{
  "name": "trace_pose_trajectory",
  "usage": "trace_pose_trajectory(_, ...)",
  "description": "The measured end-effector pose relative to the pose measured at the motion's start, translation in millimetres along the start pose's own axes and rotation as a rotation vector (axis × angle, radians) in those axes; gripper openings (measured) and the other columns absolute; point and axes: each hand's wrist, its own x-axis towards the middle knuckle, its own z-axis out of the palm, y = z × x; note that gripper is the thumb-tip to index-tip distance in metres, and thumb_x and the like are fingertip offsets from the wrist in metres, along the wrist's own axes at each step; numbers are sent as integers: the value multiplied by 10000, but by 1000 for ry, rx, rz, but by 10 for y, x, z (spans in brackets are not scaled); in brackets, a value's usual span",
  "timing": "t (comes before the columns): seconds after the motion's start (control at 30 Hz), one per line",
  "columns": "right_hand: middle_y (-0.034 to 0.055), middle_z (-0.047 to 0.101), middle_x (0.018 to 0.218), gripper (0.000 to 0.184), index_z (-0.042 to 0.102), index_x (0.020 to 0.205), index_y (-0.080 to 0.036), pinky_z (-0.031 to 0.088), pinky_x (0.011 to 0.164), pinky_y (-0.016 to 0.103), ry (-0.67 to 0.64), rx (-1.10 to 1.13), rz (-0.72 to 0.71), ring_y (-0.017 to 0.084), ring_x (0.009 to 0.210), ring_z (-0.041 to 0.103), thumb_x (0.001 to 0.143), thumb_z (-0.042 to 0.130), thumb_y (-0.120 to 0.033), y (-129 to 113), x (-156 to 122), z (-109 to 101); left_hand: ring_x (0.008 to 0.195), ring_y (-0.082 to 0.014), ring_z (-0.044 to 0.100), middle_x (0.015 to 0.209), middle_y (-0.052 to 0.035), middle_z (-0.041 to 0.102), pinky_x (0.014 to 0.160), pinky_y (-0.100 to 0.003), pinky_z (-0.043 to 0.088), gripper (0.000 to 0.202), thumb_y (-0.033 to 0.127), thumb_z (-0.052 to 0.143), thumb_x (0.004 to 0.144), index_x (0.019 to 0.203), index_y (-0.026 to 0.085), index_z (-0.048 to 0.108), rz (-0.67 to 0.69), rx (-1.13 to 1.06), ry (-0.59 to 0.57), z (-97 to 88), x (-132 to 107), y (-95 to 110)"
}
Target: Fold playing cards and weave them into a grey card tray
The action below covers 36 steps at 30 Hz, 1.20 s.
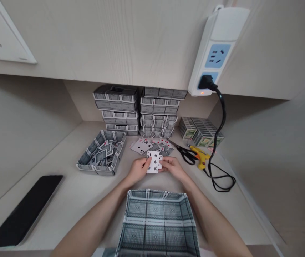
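The head view puts a card-patterned tray (154,213) nearest me, between the forearms (98,217); an elbow drawn inward could, I judge, bump it off the desk (72,200). Beyond it are the cards in hand: a six of spades (154,165) overlapping a second card (160,162), both face up between the hands. That overlap is my main worry: a loosened pinch on either side could let them slide askew. I see the left hand (138,168) nearly closed, thumb on the six's left side; the right hand (174,167) grips the second card's right edge in a narrow pinch. Whether more cards sit underneath, I cannot tell. Over to the left, a box (96,170) holds heaped cards. Just past the fingers lie loose cards (142,146), with scissors (186,153) and a yellow glue gun (201,157) to the right; a careless sweep there could snag the black cable (223,110). Farthest back, I see stacked boxes (159,123).
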Motion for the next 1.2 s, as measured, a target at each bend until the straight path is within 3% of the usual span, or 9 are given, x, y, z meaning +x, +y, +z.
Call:
trace_pose_trajectory(0.17, 8, 619, 613, 282, 620, 696, -148, 498, 595, 315, 26, -56, -32, 152, 591, 578, 585, 648, -405, 14, 10, 16, 495, -70, 350, 503, 29, 399, 456, -180, 285, 399, 433, 360, 778, 521, 135, 426, 26, -91, -43, 3, -17, 39)
trace_pose_trajectory(0.43, 27, 625, 647, 257, 597, 711, -167, 489, 602, 317, 171, -194, -124, 174, 617, 580, 644, 578, -414, 106, 2, 91, 625, -103, 445, 614, 2, 487, 599, -203, 371, 363, 388, 325, 814, 595, 142, 476, 138, 17, -66, -16, -16, 76)
trace_pose_trajectory(0.63, 19, 585, 559, 200, 581, 656, -164, 397, 481, 247, 288, -531, -223, 146, 508, 516, 690, 503, -345, 165, 15, 76, 796, -141, 528, 826, -63, 588, 730, -246, 402, 339, 327, 327, 831, 669, 145, 562, 266, 119, -63, 3, -17, 56)
trace_pose_trajectory(0.83, -8, 491, 469, 229, 531, 581, -167, 290, 434, 209, 370, -810, -316, 101, 429, 414, 728, 441, -317, 123, -10, 108, 816, -152, 552, 943, -97, 588, 746, -252, 413, 335, 311, 343, 830, 693, 142, 597, 323, 306, -101, 2, -39, 81)
trace_pose_trajectory(1.03, 17, 530, 512, 241, 555, 647, -177, 308, 469, 210, 415, -965, -384, 116, 460, 451, 769, 395, -311, 148, -31, 141, 783, -143, 554, 861, -74, 604, 718, -227, 423, 339, 327, 341, 830, 770, 157, 628, 381, 423, -117, -15, -43, 147)
trace_pose_trajectory(1.2, 21, 569, 539, 243, 596, 699, -170, 342, 484, 199, 432, -993, -425, 118, 477, 490, 765, 406, -307, 140, -20, 117, 644, -108, 551, 799, -65, 613, 618, -201, 418, 392, 322, 309, 846, 697, 140, 623, 370, 480, -53, 10, -19, 76)
